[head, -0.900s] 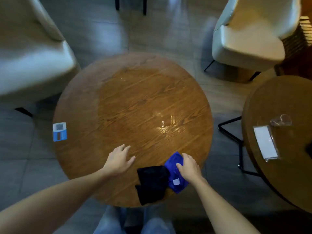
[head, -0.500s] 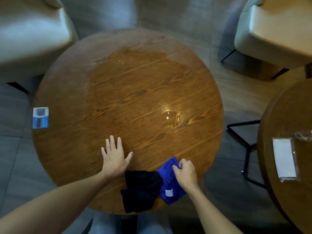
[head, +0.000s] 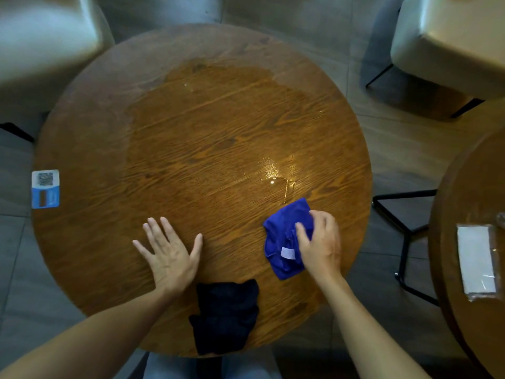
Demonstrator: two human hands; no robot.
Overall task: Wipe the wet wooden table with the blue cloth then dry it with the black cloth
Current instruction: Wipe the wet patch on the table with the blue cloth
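The round wooden table (head: 109, 149) fills the middle of the view, with a glossy wet patch (head: 218, 127) across its centre and a small puddle (head: 276, 179) to the right. My right hand (head: 321, 242) presses down on the crumpled blue cloth (head: 284, 233), gripping its right side, at the table's near right. The black cloth (head: 225, 315) lies bunched at the near edge, apart from the blue one. My left hand (head: 169, 253) rests flat on the wood with fingers spread, just left of the black cloth.
A blue and white sticker (head: 45, 188) sits at the table's left edge. Pale upholstered chairs stand at the far left (head: 41, 42) and far right (head: 451, 45). A second round table (head: 464, 201) at the right carries a wrapped white packet (head: 476, 263).
My right hand has drawn the blue cloth away from the black cloth, up and to the right toward the puddle. My left hand has flattened and spread its fingers. The camera came closer.
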